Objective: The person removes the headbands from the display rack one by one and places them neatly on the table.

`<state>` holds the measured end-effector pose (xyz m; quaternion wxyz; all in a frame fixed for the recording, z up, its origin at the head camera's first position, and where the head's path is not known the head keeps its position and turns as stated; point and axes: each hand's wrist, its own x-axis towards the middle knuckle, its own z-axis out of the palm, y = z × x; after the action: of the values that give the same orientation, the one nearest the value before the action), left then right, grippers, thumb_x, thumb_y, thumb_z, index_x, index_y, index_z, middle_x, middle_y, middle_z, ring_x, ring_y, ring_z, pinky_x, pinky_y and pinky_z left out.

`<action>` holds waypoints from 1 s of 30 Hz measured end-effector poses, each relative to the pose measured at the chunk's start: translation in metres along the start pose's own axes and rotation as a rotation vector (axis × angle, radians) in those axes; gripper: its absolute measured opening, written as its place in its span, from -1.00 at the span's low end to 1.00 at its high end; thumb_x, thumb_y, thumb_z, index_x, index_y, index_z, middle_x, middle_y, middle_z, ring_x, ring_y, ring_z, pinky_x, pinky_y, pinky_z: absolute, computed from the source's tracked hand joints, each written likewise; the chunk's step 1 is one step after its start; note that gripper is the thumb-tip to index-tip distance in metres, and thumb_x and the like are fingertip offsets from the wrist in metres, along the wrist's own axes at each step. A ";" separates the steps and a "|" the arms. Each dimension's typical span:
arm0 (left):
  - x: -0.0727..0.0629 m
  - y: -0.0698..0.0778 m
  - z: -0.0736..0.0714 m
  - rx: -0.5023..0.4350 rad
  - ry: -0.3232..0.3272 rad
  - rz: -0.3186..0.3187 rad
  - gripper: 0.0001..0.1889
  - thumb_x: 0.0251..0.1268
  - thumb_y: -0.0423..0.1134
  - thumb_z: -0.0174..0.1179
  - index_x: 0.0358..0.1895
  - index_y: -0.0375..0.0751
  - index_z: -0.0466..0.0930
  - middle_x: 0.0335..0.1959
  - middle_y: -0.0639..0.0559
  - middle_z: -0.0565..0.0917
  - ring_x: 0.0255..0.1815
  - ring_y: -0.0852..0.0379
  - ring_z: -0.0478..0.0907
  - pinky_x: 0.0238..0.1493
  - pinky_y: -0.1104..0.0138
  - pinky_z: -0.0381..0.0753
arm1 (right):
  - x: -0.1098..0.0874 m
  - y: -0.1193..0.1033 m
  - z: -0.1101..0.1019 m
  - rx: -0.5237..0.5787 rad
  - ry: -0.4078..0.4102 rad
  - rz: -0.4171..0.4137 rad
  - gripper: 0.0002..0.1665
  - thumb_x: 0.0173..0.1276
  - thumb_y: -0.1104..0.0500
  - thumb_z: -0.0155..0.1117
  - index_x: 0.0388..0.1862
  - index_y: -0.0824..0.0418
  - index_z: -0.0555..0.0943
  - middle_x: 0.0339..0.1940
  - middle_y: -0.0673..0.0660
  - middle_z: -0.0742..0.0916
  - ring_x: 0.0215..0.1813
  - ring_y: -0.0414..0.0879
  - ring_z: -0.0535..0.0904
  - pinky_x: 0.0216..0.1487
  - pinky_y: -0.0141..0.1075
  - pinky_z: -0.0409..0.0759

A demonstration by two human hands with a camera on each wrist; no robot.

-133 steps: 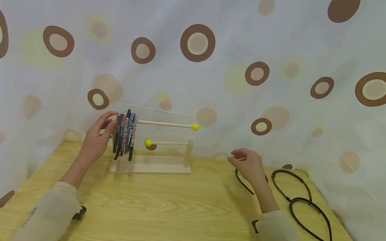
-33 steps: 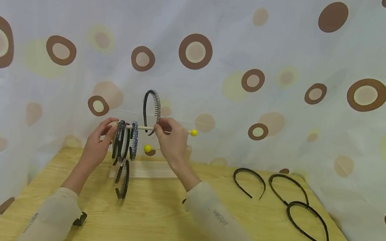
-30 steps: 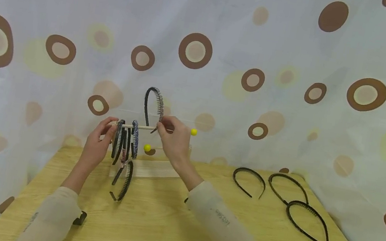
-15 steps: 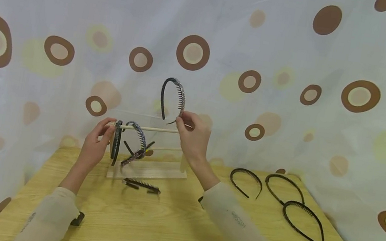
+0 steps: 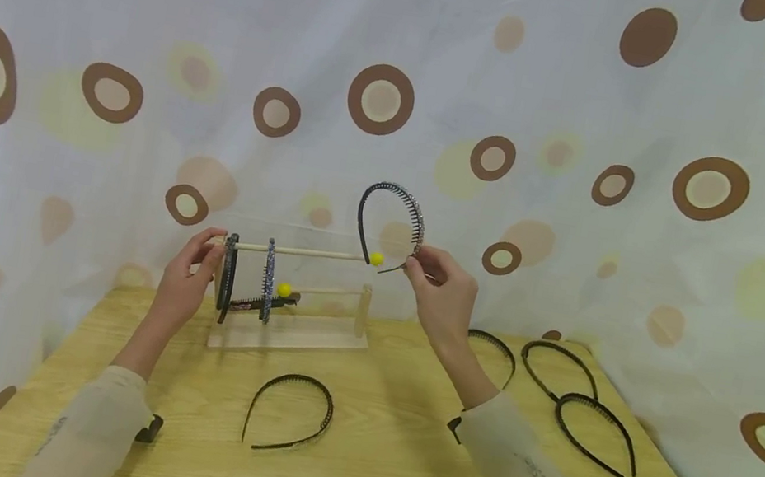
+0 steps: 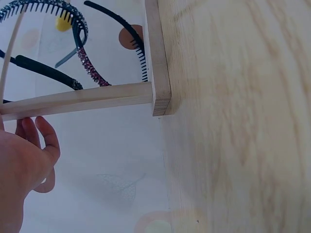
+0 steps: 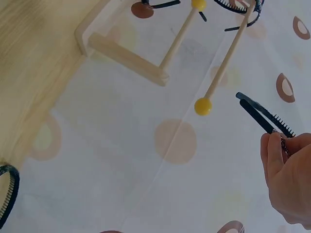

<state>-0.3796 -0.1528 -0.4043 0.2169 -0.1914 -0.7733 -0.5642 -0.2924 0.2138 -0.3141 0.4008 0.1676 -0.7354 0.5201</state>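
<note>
The right hand (image 5: 447,295) pinches a glittery headband (image 5: 418,212), now moved right to just beside the yellow ball (image 5: 377,259), seemingly free of the upper rod (image 5: 320,254); the left hand (image 5: 185,272) grips the rack's left upright (image 6: 97,97); a black headband (image 5: 297,378), tipping a moment ago, lies at lower centre, so likely fewer hang; open air spreads upper right; three more headbands (image 5: 582,399) sit near the bench's (image 5: 376,471) right edge.
</note>
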 end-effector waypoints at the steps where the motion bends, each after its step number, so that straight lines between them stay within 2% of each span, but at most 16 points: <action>1: 0.000 0.000 -0.001 0.005 0.001 -0.001 -0.52 0.66 0.03 -0.04 0.50 0.00 0.35 0.20 -0.15 0.57 0.00 0.11 0.46 -0.12 0.35 0.55 | -0.002 0.000 -0.005 -0.005 -0.005 0.004 -0.83 0.38 0.31 0.42 -0.07 0.31 0.75 -0.21 0.18 0.79 -0.15 0.04 0.77 -0.15 -0.34 0.71; 5: -0.001 0.007 -0.006 0.020 0.001 -0.007 -0.52 0.68 0.00 -0.06 0.50 -0.05 0.34 0.20 -0.18 0.56 -0.02 0.10 0.45 -0.12 0.31 0.55 | -0.009 0.002 -0.024 -0.032 -0.020 0.023 -0.84 0.40 0.31 0.41 -0.07 0.28 0.75 -0.21 0.18 0.80 -0.16 0.00 0.77 -0.14 -0.34 0.70; 10: -0.006 0.028 -0.008 -0.007 0.000 0.011 -0.56 0.69 -0.10 -0.06 0.46 -0.20 0.35 0.10 -0.31 0.57 -0.10 0.07 0.46 -0.16 0.40 0.52 | -0.022 0.007 -0.050 -0.085 -0.043 0.086 -0.83 0.39 0.31 0.42 -0.06 0.32 0.75 -0.22 0.22 0.80 -0.19 0.05 0.77 -0.18 -0.43 0.68; 13: -0.008 0.037 -0.007 -0.023 -0.013 0.022 -0.56 0.69 -0.13 -0.06 0.45 -0.26 0.34 0.07 -0.35 0.57 -0.13 0.10 0.46 -0.17 0.41 0.51 | -0.033 0.010 -0.070 -0.131 -0.096 0.174 -0.77 0.40 0.26 0.43 -0.01 0.32 0.73 -0.22 0.23 0.80 -0.20 0.07 0.77 -0.23 -0.45 0.66; 15: -0.010 0.040 -0.005 -0.027 -0.019 0.019 -0.56 0.69 -0.13 -0.06 0.45 -0.27 0.34 0.08 -0.35 0.57 -0.12 0.11 0.46 -0.15 0.37 0.53 | -0.041 0.010 -0.083 -0.152 -0.150 0.250 -0.74 0.42 0.21 0.42 0.02 0.31 0.73 -0.22 0.21 0.80 -0.21 0.01 0.77 -0.21 -0.43 0.66; 18: -0.012 0.044 -0.003 -0.015 -0.020 -0.005 -0.55 0.69 -0.10 -0.05 0.46 -0.20 0.35 0.13 -0.29 0.57 -0.09 0.07 0.46 -0.12 0.34 0.53 | -0.051 0.012 -0.100 -0.172 -0.224 0.346 -0.70 0.42 0.16 0.43 0.03 0.30 0.72 -0.19 0.19 0.80 -0.20 -0.07 0.76 -0.15 -0.37 0.68; 20: -0.012 0.046 -0.003 -0.011 -0.018 -0.015 -0.55 0.68 -0.09 -0.04 0.47 -0.17 0.35 0.15 -0.27 0.56 -0.07 0.04 0.46 -0.10 0.30 0.54 | -0.056 0.015 -0.110 -0.168 -0.261 0.389 -0.66 0.43 0.15 0.43 0.07 0.32 0.71 -0.15 0.21 0.80 -0.17 -0.03 0.77 -0.12 -0.34 0.69; 22: -0.010 0.045 -0.003 -0.017 -0.017 -0.017 -0.55 0.68 -0.08 -0.04 0.48 -0.15 0.35 0.16 -0.29 0.56 -0.06 0.03 0.46 -0.11 0.31 0.53 | -0.061 0.019 -0.121 -0.174 -0.294 0.438 -0.61 0.43 0.12 0.42 0.11 0.34 0.70 -0.10 0.23 0.79 -0.13 0.05 0.76 -0.10 -0.35 0.68; 25: -0.004 0.026 -0.001 -0.014 -0.008 -0.007 -0.53 0.68 -0.02 -0.05 0.49 -0.07 0.35 0.16 -0.23 0.57 -0.06 0.06 0.46 -0.11 0.29 0.54 | -0.068 0.027 -0.138 -0.140 -0.344 0.517 -0.55 0.46 0.14 0.39 0.19 0.40 0.63 0.00 0.32 0.75 -0.05 0.14 0.74 -0.02 -0.34 0.67; 29: 0.001 0.000 0.000 0.003 0.006 0.002 -0.51 0.65 0.07 -0.06 0.50 0.03 0.36 0.15 -0.13 0.59 -0.07 0.09 0.47 -0.10 0.20 0.57 | -0.077 0.041 -0.163 -0.092 -0.380 0.617 -0.50 0.48 0.18 0.36 0.26 0.47 0.56 0.07 0.39 0.70 -0.02 0.09 0.73 0.06 -0.29 0.65; 30: 0.001 0.000 0.000 0.002 0.006 -0.002 -0.50 0.65 0.08 -0.05 0.50 0.03 0.36 0.15 -0.12 0.59 -0.06 0.07 0.47 -0.08 0.18 0.57 | -0.079 0.045 -0.168 -0.082 -0.380 0.638 -0.49 0.48 0.19 0.36 0.26 0.49 0.55 0.07 0.38 0.70 -0.02 0.07 0.74 0.07 -0.27 0.65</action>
<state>-0.3804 -0.1526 -0.4041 0.2190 -0.1885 -0.7735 -0.5641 -0.2028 0.3698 -0.3794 0.0812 0.0072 -0.8322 0.5484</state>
